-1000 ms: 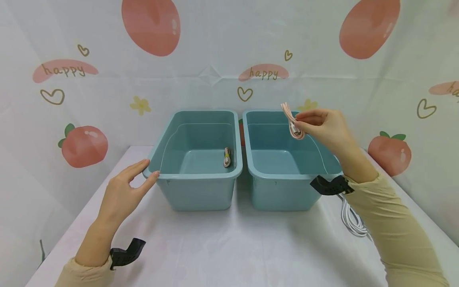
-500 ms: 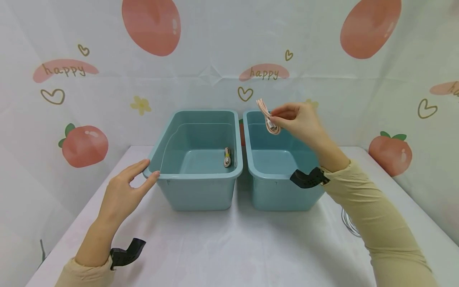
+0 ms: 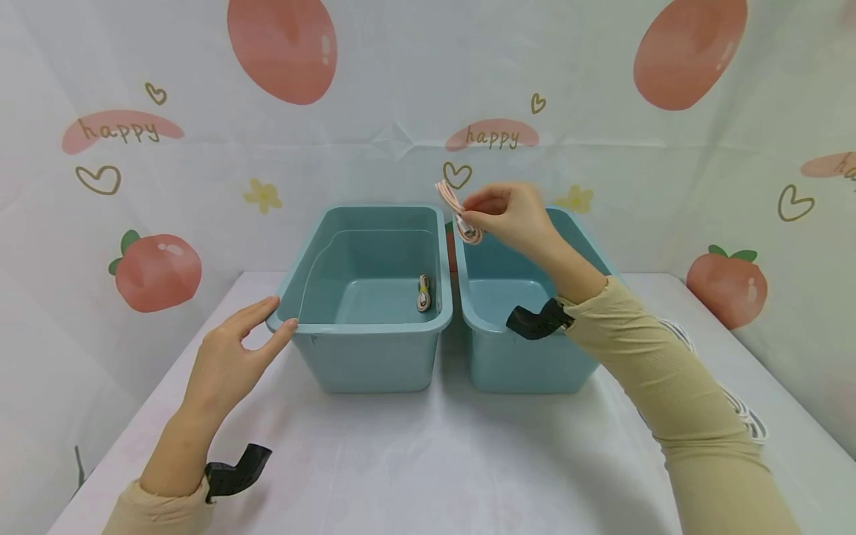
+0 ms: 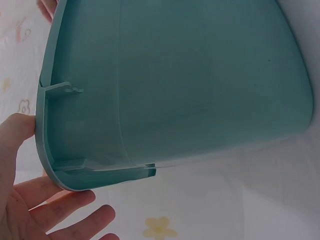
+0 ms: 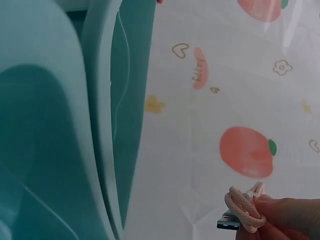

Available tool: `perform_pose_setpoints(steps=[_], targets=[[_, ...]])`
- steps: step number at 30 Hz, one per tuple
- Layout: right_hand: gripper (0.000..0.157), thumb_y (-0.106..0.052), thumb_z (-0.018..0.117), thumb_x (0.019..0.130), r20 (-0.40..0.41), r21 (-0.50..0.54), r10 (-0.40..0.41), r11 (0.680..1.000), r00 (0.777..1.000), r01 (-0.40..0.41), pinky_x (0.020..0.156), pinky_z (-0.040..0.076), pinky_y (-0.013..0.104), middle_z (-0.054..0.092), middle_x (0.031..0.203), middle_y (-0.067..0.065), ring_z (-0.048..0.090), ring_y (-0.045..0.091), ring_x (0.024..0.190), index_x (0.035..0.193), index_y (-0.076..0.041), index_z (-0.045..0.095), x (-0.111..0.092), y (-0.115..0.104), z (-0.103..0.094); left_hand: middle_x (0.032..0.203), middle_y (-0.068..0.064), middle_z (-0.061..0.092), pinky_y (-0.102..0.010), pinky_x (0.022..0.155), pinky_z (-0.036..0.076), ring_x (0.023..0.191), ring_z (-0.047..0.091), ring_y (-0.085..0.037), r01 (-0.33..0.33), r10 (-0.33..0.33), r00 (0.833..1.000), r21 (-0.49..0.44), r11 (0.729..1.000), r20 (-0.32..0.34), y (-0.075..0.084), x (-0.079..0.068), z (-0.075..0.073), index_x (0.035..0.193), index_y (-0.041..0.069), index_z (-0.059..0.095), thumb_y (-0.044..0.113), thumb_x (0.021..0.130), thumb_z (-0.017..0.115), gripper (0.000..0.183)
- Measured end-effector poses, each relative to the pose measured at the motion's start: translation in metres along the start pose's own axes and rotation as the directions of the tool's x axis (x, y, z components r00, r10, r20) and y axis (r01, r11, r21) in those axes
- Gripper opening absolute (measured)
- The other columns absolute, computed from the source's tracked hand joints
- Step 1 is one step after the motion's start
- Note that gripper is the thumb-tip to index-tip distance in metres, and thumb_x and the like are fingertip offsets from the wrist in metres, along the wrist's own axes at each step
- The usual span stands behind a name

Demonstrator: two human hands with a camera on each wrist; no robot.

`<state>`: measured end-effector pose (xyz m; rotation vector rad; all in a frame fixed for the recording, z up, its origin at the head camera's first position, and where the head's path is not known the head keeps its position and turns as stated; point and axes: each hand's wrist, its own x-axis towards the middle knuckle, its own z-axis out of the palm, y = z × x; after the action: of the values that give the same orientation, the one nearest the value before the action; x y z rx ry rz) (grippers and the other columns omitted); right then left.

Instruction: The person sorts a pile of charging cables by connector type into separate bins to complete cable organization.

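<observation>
1. Since the frame of half a second ago, the right hand has moved to the left, and the pink cable has travelled with it; the left hand has stayed in its place.
2. The pink cable is in the air, and in the head view it appears in front of the gap between the left bin and the right bin. Its exact height over the rims I cannot tell.
3. The thumb and fingers of the right hand are clamped on the bundle. In the right wrist view, a metal plug sticks out from it.
4. The left hand has its thumb and fingers apart, with the near left corner of the left bin held between them.
5. Inside the left bin, near its right wall, lies a small cable. A white cable lies on the table, partly hidden by the right sleeve.
6. In my judgement, if the pinch becomes loose here, the bundle could fall into the gap. If the hand passes too low, the metal plug could catch on a rim. A strong pull from the left hand could shift the left bin.
</observation>
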<state>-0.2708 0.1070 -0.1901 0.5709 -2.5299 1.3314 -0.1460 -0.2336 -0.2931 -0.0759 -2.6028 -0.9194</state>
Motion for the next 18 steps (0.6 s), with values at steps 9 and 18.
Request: perform_pose_setpoints(steps=[9,18], targets=[[0.020,-0.014,0.067,0.085,0.031,0.025,0.014,1.000,0.999,-0.015,0.068,0.052,0.021,0.072,0.100,0.014,0.067,0.012,0.083,0.101,-0.003,0.070,0.020,-0.010,0.021,0.140,-0.013,0.050,-0.059,0.099,0.038,0.131,0.043,-0.037,-0.001,0.001,1.000,0.000,1.000,0.001,0.000,0.000,0.000,0.138,0.012,0.047,0.047,0.090,0.055,0.060],[0.021,-0.014,0.065,0.087,0.051,0.013,0.039,0.999,0.998,-0.040,0.072,0.052,0.025,0.070,0.105,0.017,0.066,0.022,0.093,0.104,-0.002,0.069,0.038,-0.014,0.043,0.140,-0.013,0.050,-0.059,0.099,0.038,0.130,0.043,-0.037,0.002,-0.002,1.000,-0.004,1.000,-0.001,0.000,0.000,0.000,0.138,0.012,0.047,0.046,0.090,0.056,0.059]])
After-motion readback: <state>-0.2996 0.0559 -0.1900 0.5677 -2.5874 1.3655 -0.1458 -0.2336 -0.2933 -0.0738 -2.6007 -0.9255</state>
